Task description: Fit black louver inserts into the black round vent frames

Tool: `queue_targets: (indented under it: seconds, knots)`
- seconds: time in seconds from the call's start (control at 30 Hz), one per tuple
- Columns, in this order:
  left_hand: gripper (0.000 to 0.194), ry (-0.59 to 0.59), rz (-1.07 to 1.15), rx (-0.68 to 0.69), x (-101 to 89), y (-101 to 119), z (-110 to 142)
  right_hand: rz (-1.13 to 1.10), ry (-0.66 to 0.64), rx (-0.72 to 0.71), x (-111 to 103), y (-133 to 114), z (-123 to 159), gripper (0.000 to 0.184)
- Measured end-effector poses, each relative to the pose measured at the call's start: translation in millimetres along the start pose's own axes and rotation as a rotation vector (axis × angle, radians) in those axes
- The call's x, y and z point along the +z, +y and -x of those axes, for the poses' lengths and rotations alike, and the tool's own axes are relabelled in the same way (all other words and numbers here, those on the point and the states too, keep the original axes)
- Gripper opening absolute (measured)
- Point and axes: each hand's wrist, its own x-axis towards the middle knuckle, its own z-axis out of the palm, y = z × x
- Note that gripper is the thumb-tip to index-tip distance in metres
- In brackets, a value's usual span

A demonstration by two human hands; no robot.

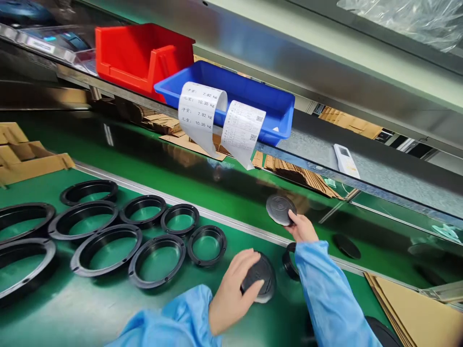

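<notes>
My left hand (235, 291) curls its fingers and thumb around a round black disc (266, 277), low over the green table. Farther forward, my right hand (305, 228) pinches the edge of another black disc (278, 207), held up with raised marking on its face towards me. A small black ring (290, 262) stands on the table, partly hidden behind my right sleeve. Left of my hands, several black flanged rings of different sizes, such as the ring (77, 255), rest on the table.
Above the table runs a shelf (314, 140) holding a red bin (123, 58), a blue tray (253, 86) with printed label strips (198, 111) hanging over its side, and a white handheld device (346, 160). Cardboard sheets (419, 308) lie at right; a cardboard piece (36, 166) sits at left.
</notes>
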Motion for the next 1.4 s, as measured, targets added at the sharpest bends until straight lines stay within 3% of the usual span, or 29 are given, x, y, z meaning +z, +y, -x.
queue_targets:
  seconds: [0.07,0.17,0.23,0.3,0.43,0.53,0.67,0.8,0.97,1.2,1.4]
  knots:
    - [0.07,0.051,0.386,-0.149,-0.1,12.6,-12.3,-0.265,-0.094,0.02,4.3,-2.4,57.0,0.041]
    - [0.091,-0.024,1.002,-0.283,1.4,31.5,-28.5,-0.575,-0.215,0.079,20.7,2.0,139.4,0.036]
    - [0.08,-0.054,1.252,-0.349,2.1,40.4,-33.9,-0.566,-0.268,0.098,30.7,5.8,175.3,0.035]
    - [0.06,-0.007,1.37,-0.438,1.0,46.2,-35.7,-0.421,-0.216,0.035,33.1,8.2,190.4,0.039]
    - [0.044,0.066,1.477,-0.538,-6.0,55.5,-37.3,0.042,0.125,-0.415,18.5,8.9,180.5,0.036]
    - [0.047,-0.009,1.527,-0.559,-8.9,60.1,-38.6,0.261,0.11,-0.702,11.5,9.1,169.1,0.032]
    - [0.05,-0.079,1.54,-0.658,-6.4,54.6,-38.0,0.404,0.093,-0.805,13.1,13.2,161.7,0.037]
    - [0.045,-0.094,1.498,-0.708,-1.2,47.3,-35.5,0.452,0.016,-0.818,8.0,16.2,154.5,0.039]
    - [0.042,-0.085,1.469,-0.706,6.9,47.8,-35.2,0.327,-0.086,-0.741,3.3,17.9,147.8,0.045]
    - [0.052,-0.136,1.508,-0.739,6.7,47.1,-37.0,0.112,-0.112,-0.53,2.8,17.1,152.5,0.052]
    - [0.048,-0.155,1.549,-0.743,4.1,51.6,-36.9,0.032,-0.113,-0.499,1.6,20.8,151.2,0.051]
